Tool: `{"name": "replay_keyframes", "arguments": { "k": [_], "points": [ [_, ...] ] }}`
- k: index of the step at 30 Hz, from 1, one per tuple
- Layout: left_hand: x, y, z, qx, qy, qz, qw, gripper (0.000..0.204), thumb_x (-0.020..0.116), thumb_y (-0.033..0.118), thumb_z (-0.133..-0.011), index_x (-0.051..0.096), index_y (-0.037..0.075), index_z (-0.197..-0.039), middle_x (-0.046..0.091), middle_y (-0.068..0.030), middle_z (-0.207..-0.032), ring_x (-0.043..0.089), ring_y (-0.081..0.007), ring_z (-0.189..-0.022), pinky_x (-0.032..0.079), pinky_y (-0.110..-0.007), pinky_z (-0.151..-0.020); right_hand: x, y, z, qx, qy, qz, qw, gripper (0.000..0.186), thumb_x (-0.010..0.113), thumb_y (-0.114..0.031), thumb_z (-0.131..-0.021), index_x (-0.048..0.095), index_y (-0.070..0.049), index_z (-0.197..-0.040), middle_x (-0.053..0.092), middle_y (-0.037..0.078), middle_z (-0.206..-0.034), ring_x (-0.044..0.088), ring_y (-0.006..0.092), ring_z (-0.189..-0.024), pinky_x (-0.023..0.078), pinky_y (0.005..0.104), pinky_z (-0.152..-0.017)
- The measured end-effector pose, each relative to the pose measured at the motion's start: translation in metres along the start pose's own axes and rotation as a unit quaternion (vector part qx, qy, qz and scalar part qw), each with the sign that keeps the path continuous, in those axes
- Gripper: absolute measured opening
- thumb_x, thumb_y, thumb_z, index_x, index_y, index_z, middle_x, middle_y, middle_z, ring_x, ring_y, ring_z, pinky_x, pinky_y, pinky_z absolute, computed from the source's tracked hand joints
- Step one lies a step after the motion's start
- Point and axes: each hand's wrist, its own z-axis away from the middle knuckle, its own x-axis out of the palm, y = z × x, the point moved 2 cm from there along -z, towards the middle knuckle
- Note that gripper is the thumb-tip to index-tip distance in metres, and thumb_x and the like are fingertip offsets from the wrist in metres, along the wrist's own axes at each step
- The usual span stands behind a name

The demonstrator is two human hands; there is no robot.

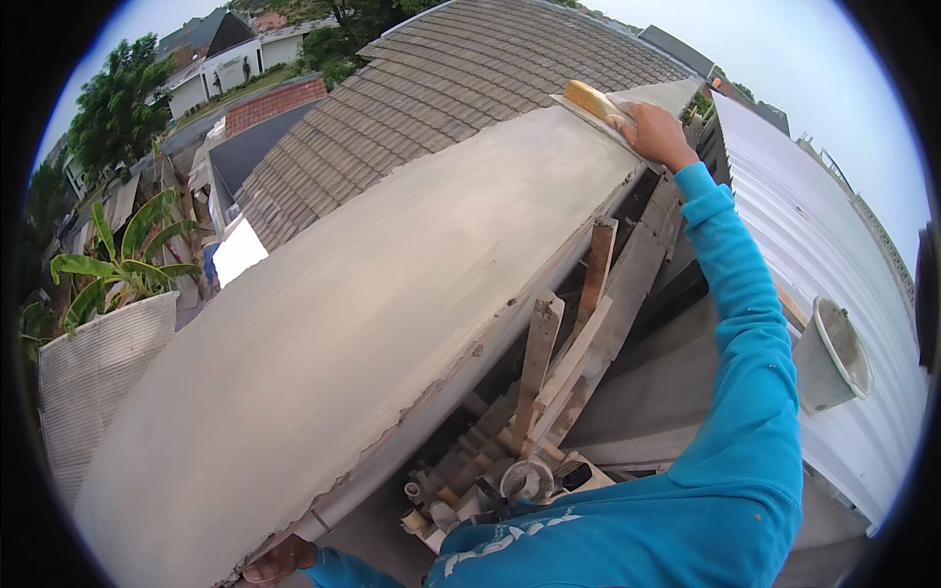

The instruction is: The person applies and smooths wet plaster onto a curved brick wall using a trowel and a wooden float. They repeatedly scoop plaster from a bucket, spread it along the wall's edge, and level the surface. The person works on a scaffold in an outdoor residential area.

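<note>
A long pale plastered wall top [353,294] runs from the lower left to the upper right, its near edge rough. My right hand [655,133], arm stretched out, is closed on a plastering float [591,100] with a worn yellow part on top. The float lies against the far upper end of the plaster. Low in the view, my left hand [278,561] is closed at the wall's near edge; its fingers are partly hidden. Smooth, faintly streaked plaster covers the surface between the two hands.
Upright timber pieces [541,343] and a long board [627,284] stand close along the wall's near side. Below them are cut pipes or bamboo ends [431,500]. A stained bucket [831,355] sits by the corrugated metal roof [784,196]. Beyond the wall lies a tiled roof [431,88].
</note>
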Motion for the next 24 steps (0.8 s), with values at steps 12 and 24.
{"name": "replay_keyframes", "arguments": {
  "k": [12, 24],
  "points": [
    [-0.006, -0.02, -0.008, 0.007, 0.007, -0.02, 1.0, 0.071, 0.056, 0.039, -0.097, 0.022, 0.007, -0.15, 0.031, -0.0273, -0.15, 0.036, -0.0447, -0.137, 0.037, -0.06, -0.105, -0.059, -0.076, 0.059, -0.027, 0.014, -0.038, 0.999, 0.043, 0.057, -0.041, -0.093, 0.065, -0.014, -0.126, 0.068, 0.019, -0.095, 0.065, 0.0374, -0.09, 0.051, 0.0469, -0.077],
    [-0.006, -0.028, -0.014, 0.011, 0.01, -0.022, 1.0, 0.07, 0.055, 0.038, -0.098, 0.022, 0.006, -0.15, 0.031, -0.0272, -0.15, 0.035, -0.0443, -0.138, 0.037, -0.059, -0.106, -0.104, -0.115, 0.09, -0.043, -0.053, -0.107, 0.992, 0.045, 0.055, -0.043, -0.095, 0.062, -0.016, -0.13, 0.067, 0.019, -0.097, 0.064, 0.0407, -0.086, 0.051, 0.049, -0.077]
  ]
}}
